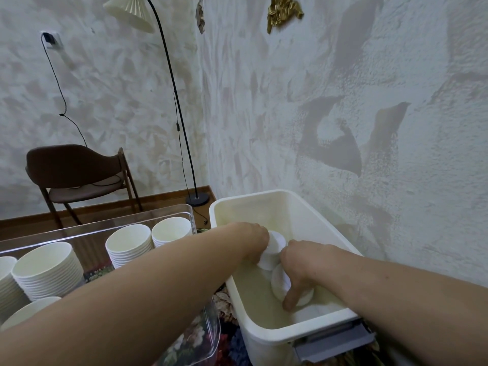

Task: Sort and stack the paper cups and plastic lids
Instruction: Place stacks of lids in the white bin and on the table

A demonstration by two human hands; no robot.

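- Both forearms reached from the lower edge of the view into a white tub [266, 200] that stood against the plastered wall [369, 101] on the right.
- The left hand [254, 240] lay over the tub's left rim, its fingers curled round a short stack of white lids [274, 245] held above the tub floor; the fingertips were hidden behind the stack.
- The right hand [303, 262] was lower in the tub, fingers bent downward and pinching another white lid [280, 282] that stood tilted on edge; one finger pointed down to the tub floor near the front wall.
- More white lids [314, 313] lay flat in the near right corner of the tub, partly hidden by the right wrist.
- The far half of the tub showed bare floor, with free room between the hands and the far wall.
- A clear tray [148, 215] sat just left of the tub, their rims near each other; it held stacks of paper cups [129, 247], open ends up, in a row toward the left edge of the view.
- A grey latch [338, 339] projected from the tub's near end.
- A brown chair [76, 173] and a floor lamp [169, 75] stood well apart from the tub, by the far wall.
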